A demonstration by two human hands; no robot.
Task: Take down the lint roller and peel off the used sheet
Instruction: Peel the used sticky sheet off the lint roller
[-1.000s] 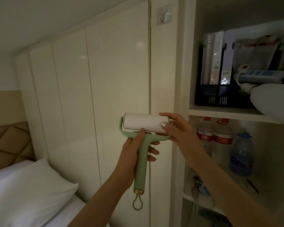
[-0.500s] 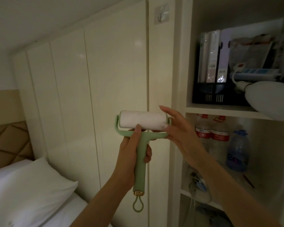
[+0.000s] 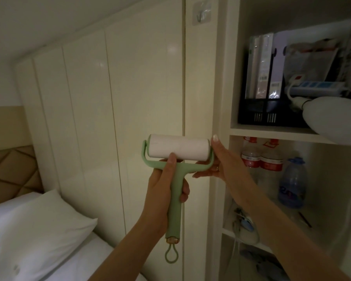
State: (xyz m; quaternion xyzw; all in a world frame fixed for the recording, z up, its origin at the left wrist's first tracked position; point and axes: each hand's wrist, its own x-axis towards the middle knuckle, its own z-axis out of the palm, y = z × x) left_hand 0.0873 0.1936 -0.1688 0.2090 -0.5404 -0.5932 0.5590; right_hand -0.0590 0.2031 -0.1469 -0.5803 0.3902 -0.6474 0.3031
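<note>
- The left hand (image 3: 164, 186) stays clenched round the green handle of the lint roller (image 3: 177, 159), thumb pressed up against the lower edge of the white roll, just as half a second ago.
- The right hand (image 3: 221, 160) has changed: earlier its fingertips lay on the right end of the roll; now it is spread open against the right arm of the green frame, one finger pointing up beside the roll's end and others reaching under the frame. It grips nothing.
- The lint roller is held upright in the air in front of the cream cabinet doors (image 3: 118, 110), roll across the top, hanging loop at the bottom; no sheet edge has been lifted.
- High on the panel, the clear wall hook (image 3: 201, 14) is bare.
- To the right, an open shelf unit (image 3: 272, 132) holds black file boxes (image 3: 265, 114) above and water bottles (image 3: 292, 183) below.
- At the lower left lies a white pillow (image 3: 34, 230).
</note>
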